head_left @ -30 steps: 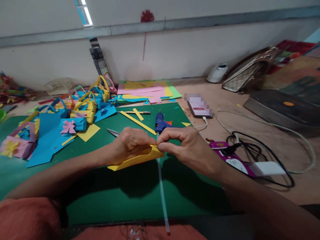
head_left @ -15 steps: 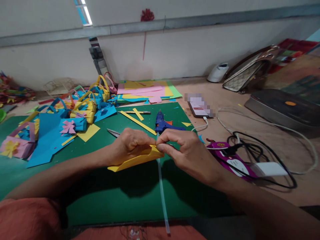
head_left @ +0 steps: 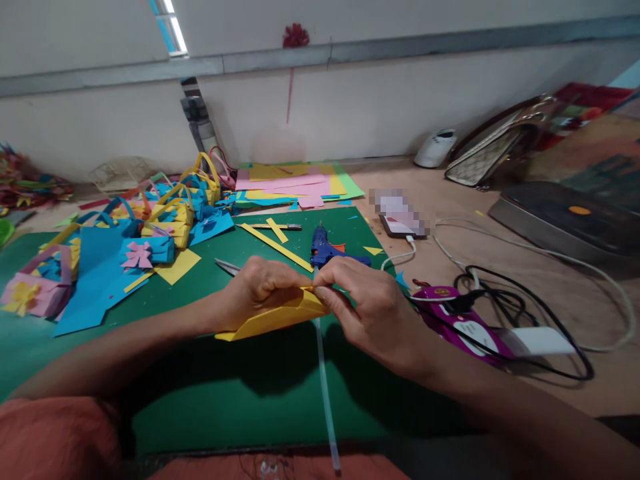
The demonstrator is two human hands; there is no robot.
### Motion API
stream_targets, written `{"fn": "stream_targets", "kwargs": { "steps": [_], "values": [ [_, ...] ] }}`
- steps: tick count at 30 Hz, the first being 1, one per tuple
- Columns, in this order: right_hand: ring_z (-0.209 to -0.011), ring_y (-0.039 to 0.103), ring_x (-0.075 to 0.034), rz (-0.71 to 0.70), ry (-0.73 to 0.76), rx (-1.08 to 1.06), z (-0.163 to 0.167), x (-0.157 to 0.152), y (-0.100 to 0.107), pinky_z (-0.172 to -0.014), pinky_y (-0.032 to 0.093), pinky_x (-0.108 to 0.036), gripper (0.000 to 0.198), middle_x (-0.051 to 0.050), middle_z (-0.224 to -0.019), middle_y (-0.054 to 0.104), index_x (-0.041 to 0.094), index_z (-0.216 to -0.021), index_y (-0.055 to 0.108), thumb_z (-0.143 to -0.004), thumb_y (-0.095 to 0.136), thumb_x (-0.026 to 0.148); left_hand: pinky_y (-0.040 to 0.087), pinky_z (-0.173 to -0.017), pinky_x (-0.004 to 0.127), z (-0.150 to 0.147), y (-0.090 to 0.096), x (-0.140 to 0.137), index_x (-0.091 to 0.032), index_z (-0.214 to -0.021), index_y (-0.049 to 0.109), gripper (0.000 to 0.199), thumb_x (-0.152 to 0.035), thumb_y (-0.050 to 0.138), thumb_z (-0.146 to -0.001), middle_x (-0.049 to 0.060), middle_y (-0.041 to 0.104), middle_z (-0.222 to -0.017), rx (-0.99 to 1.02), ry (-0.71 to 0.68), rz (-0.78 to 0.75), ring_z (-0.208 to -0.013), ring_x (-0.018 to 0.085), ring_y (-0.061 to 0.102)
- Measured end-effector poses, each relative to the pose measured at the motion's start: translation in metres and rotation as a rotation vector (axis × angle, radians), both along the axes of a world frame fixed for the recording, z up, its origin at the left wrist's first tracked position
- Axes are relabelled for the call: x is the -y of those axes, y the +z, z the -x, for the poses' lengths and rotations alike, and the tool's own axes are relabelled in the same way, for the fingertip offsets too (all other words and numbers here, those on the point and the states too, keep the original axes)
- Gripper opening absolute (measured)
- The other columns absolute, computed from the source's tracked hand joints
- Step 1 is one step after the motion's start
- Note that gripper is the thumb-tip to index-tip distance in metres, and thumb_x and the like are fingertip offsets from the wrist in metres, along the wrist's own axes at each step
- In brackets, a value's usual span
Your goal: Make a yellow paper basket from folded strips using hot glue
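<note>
Nearest the person, the flat green mat [head_left: 200,400] gives wide open room, split by a long, thin translucent stick [head_left: 326,393] passing beneath the right hand [head_left: 373,300]. A blue plastic glue gun [head_left: 327,250] blocks the way just beyond. Bare mat opens between the pointed metal blade [head_left: 227,267] and the long yellow paper strip [head_left: 277,248]. Colourful paper baskets [head_left: 173,220] crowd the left; a purple power strip [head_left: 467,327] with looped black cable [head_left: 550,365] obstructs the right.
</note>
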State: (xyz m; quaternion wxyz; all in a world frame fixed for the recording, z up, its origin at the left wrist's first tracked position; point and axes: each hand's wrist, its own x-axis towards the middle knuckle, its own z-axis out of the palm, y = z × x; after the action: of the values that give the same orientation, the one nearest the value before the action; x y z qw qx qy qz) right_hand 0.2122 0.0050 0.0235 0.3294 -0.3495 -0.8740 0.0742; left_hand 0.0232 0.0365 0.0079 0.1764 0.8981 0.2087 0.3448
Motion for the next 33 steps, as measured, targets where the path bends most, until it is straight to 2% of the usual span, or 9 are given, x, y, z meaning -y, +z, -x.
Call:
{"fn": "stream_targets", "kwargs": {
  "steps": [6,8,11,13,16,21,25,33],
  "values": [
    [-0.062,0.048,-0.014,-0.197,0.029,0.045,0.001,-0.004,-0.003,-0.06,0.039,-0.028,0.016,-0.005,-0.066,0.054,0.015,-0.072,0.05,-0.085,0.042,0.009,0.045,-0.05,0.015,-0.001,-0.005,0.001,-0.012,-0.083,0.069,0.029,-0.019,0.042,-0.087,0.002,0.066,-0.06,0.014,0.038,0.058,-0.055,0.008,0.059],
    [-0.063,0.049,-0.014,-0.179,0.033,0.051,0.0,-0.003,-0.003,-0.061,0.039,-0.028,0.016,-0.005,-0.068,0.055,0.015,-0.074,0.051,-0.085,0.042,0.008,0.044,-0.05,0.016,-0.001,-0.005,0.003,-0.014,-0.083,0.069,0.028,-0.019,0.042,-0.087,0.002,0.066,-0.061,0.005,0.066,0.035,-0.056,0.009,0.059],
    [-0.066,0.051,-0.014,-0.117,0.047,0.06,-0.003,-0.004,-0.002,-0.061,0.04,-0.027,0.015,-0.005,-0.071,0.058,0.014,-0.078,0.053,-0.084,0.042,0.007,0.044,-0.051,0.017,0.0,-0.008,0.004,-0.015,-0.086,0.067,0.024,-0.019,0.044,-0.086,0.001,0.065,-0.062,0.001,0.108,-0.095,-0.056,0.009,0.058],
    [-0.069,0.053,-0.015,-0.136,0.069,0.092,-0.004,-0.005,-0.003,-0.063,0.041,-0.029,0.016,-0.007,-0.074,0.06,0.014,-0.08,0.055,-0.083,0.041,0.005,0.047,-0.054,0.019,0.001,-0.011,0.003,-0.016,-0.087,0.066,0.022,-0.021,0.045,-0.087,-0.001,0.063,-0.061,-0.01,0.132,-0.194,-0.056,0.009,0.057],
    [-0.072,0.055,-0.016,-0.25,0.093,0.152,-0.004,-0.007,-0.004,-0.069,0.042,-0.031,0.02,-0.008,-0.075,0.062,0.013,-0.079,0.056,-0.083,0.039,0.003,0.05,-0.062,0.023,0.001,-0.011,0.003,-0.017,-0.086,0.063,0.021,-0.022,0.043,-0.087,-0.002,0.062,-0.06,-0.088,0.158,-0.263,-0.056,0.009,0.056],
    [-0.071,0.055,-0.016,-0.393,0.084,0.234,-0.002,-0.009,-0.005,-0.07,0.042,-0.033,0.024,-0.009,-0.073,0.063,0.011,-0.077,0.057,-0.085,0.035,0.004,0.05,-0.08,0.031,0.003,-0.007,0.006,-0.017,-0.088,0.06,0.019,-0.021,0.042,-0.087,-0.003,0.063,-0.065,-0.141,0.151,-0.269,-0.06,0.009,0.059],
    [-0.07,0.055,-0.017,-0.487,0.107,0.289,-0.002,-0.011,-0.006,-0.071,0.041,-0.035,0.029,-0.009,-0.071,0.062,0.011,-0.076,0.057,-0.086,0.031,0.004,0.048,-0.085,0.033,0.003,-0.004,0.008,-0.017,-0.087,0.06,0.02,-0.018,0.04,-0.087,-0.003,0.063,-0.066,-0.21,0.172,-0.249,-0.059,0.009,0.059],
    [-0.07,0.054,-0.016,-0.428,0.127,0.253,-0.004,-0.015,-0.007,-0.069,0.041,-0.032,0.028,-0.008,-0.073,0.063,0.012,-0.076,0.058,-0.084,0.033,0.002,0.048,-0.081,0.031,0.002,0.001,0.009,-0.017,-0.077,0.059,0.02,-0.016,0.042,-0.086,-0.004,0.06,-0.06,-0.285,0.196,-0.231,-0.054,0.008,0.054]
  ]
}}
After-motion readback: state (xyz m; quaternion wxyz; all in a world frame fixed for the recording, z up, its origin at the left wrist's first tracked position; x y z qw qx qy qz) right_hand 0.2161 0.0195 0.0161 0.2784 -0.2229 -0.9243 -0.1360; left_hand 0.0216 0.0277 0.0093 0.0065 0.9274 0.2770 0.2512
